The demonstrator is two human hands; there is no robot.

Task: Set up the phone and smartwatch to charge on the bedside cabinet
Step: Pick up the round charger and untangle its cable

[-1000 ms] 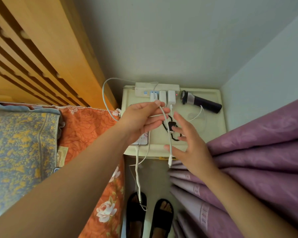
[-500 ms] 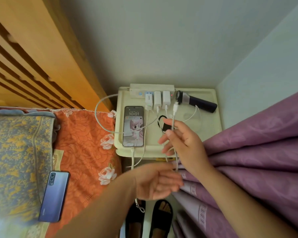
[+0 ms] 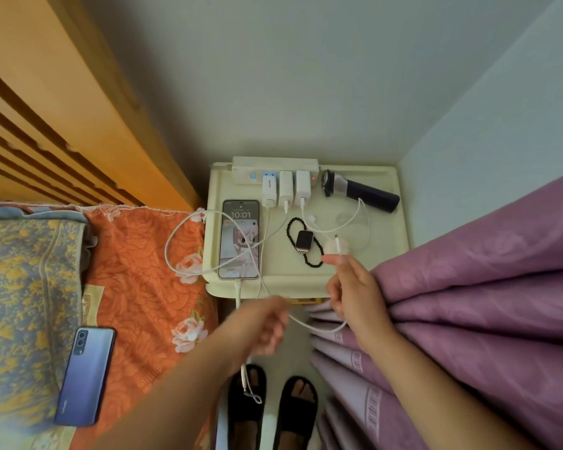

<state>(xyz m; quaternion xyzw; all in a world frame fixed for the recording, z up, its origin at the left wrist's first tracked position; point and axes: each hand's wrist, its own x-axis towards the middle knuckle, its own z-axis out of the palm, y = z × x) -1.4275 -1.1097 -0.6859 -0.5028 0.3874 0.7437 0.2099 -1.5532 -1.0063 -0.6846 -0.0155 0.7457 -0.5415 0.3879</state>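
Pinching the white cable [image 3: 319, 326] near its plug, the right hand [image 3: 351, 293] hovers just short of the smartwatch [image 3: 304, 241], which lies uncharged on the counter [image 3: 384, 241]. Left of that grip, the phone [image 3: 240, 238] appears plugged in. The blurred left hand [image 3: 260, 323] seems closed on the cable's slack.

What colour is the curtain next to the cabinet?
Purple. The curtain shows best in the head view, on the right.

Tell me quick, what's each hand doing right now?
Left hand: blurred, closed on the white cable.
Right hand: pinching the same cable near its plug end.
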